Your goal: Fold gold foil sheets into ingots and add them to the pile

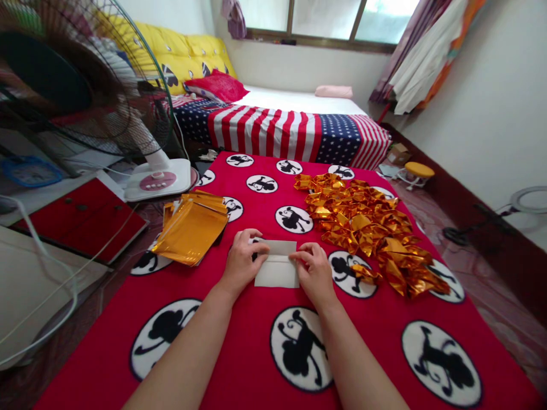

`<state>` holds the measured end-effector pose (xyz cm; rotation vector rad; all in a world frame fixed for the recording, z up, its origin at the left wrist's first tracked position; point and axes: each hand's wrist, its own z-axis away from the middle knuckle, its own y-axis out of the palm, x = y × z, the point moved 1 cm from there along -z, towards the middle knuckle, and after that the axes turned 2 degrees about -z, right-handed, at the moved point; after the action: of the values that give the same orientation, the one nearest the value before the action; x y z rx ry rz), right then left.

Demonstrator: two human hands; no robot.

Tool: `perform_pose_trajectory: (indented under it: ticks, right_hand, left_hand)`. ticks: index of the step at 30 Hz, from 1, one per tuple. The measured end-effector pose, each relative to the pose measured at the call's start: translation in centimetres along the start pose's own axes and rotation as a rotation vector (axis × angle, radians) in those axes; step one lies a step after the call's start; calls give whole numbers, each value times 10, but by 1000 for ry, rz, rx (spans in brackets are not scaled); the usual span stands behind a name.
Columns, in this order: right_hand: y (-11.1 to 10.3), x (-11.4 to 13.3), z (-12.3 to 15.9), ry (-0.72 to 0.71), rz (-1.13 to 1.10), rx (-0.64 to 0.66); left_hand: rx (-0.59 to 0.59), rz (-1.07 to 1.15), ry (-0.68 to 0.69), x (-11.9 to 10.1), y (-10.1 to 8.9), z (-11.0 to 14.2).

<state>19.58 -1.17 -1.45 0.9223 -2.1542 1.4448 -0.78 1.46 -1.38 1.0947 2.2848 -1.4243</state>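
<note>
A pale sheet of paper point(277, 270) lies on the red monkey-print blanket point(239, 347), its top part folded down toward me. My left hand point(243, 261) pinches the sheet's upper left corner with curled fingers. On the upper right corner, my right hand point(314, 270) presses the fold with its fingers closed. A stack of flat gold foil sheets point(191, 229) lies to the left of my hands. To the right spreads a heap of folded gold foil pieces point(367, 228).
A standing fan point(85, 85) rises at the left beside a red board point(81, 219) and white cables. Behind the blanket is a bed with a flag-pattern cover point(286, 131). A small yellow stool point(419, 171) stands on the floor at right.
</note>
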Motion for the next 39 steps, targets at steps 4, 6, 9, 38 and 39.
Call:
perform_pose_trajectory:
  ticks: [4,6,9,38,39]
  right_hand:
    - [-7,-4,-1,-13,-29,65]
    - [-9,-5,-1,-15,-21,94]
    - [-10,-5,-1,-5,-3,119]
    - [-19,-6,2,-189,-266,247]
    - [-20,-5,2,-198,-284,264]
  left_hand:
    - [177,99,179,2,0,2]
    - [197,46,214,-1,-3,3]
    - [111,-183,169,-9,-9,3]
    - [435,282,112,-2,-22,4]
    - [404,293,105,-2,-20,4]
